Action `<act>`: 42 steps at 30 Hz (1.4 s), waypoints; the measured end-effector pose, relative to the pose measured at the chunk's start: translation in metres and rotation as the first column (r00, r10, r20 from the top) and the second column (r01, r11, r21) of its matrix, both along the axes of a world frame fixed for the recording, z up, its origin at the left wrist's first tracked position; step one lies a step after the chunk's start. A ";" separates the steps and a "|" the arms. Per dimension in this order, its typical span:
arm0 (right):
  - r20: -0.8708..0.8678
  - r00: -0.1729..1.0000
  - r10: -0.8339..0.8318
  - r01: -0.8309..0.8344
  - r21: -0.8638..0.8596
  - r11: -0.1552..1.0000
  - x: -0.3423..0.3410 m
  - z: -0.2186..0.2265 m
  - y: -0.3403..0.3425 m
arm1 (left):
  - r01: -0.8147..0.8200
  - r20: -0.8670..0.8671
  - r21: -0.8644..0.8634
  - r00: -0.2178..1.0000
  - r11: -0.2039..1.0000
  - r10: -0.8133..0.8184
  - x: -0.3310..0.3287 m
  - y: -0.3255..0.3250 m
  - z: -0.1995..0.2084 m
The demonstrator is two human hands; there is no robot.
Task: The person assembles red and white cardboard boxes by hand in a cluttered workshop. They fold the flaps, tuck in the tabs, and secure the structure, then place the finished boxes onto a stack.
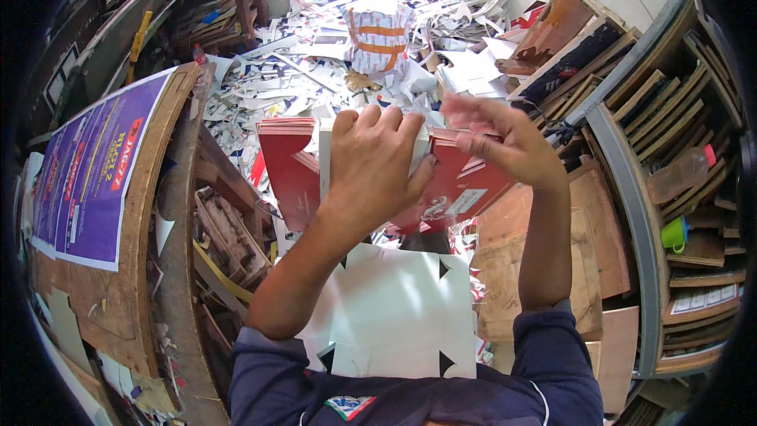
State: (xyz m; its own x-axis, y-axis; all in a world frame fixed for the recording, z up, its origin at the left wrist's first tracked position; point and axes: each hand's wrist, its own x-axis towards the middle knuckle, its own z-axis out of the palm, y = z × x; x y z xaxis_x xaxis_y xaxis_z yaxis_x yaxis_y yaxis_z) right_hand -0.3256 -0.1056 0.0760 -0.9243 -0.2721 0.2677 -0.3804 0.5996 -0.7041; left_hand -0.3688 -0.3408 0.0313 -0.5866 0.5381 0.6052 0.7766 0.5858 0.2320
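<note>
My left hand (377,158) is closed over the top of a stack of white card (325,156), thumb on its right side. Beside it on the left stands a stack of red printed card pieces (290,177) with a notched upper edge. More red printed card pieces (465,181), with a white ornament and a pale label area, stand on the right. Just above these, my right hand (505,138) is open, its fingers apart and slightly blurred. Under my forearms lies a white die-cut sheet (398,315) with dark notches showing near its corners.
Paper scraps (276,71) cover the floor ahead, around a white bundle with orange straps (378,38). At left is a wooden bench (95,308) bearing a purple poster (98,166). A metal-framed rack (631,213) of boards stands right, with a plastic bottle (678,177) and green cup (675,234).
</note>
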 end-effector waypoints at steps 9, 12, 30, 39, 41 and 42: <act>0.275 0.961 -0.011 -0.004 0.052 0.999 -0.004 0.017 -0.008 | 0.105 -0.007 0.079 0.994 0.991 -0.105 0.007 -0.007 0.002; 0.404 0.911 0.082 -0.142 0.122 0.982 -0.020 0.025 -0.013 | 0.148 -0.017 0.081 0.989 0.986 -0.147 0.013 -0.012 0.002; 0.605 0.726 0.326 -0.367 -0.059 0.928 -0.024 -0.064 -0.004 | 0.279 -0.060 0.097 0.960 0.955 -0.275 0.022 -0.021 0.001; 0.596 0.766 0.243 -0.081 -0.285 0.955 0.001 0.007 0.001 | 0.133 -0.058 0.097 0.990 0.986 -0.127 0.023 -0.012 0.003; 0.501 0.819 0.280 -0.156 -0.275 0.949 0.000 0.001 0.005 | 0.125 -0.085 0.120 0.990 0.985 -0.115 0.021 -0.008 0.001; 0.451 0.838 0.307 -0.200 -0.269 0.942 -0.001 -0.001 0.002 | 0.114 -0.099 0.128 0.990 0.985 -0.102 0.020 -0.007 0.000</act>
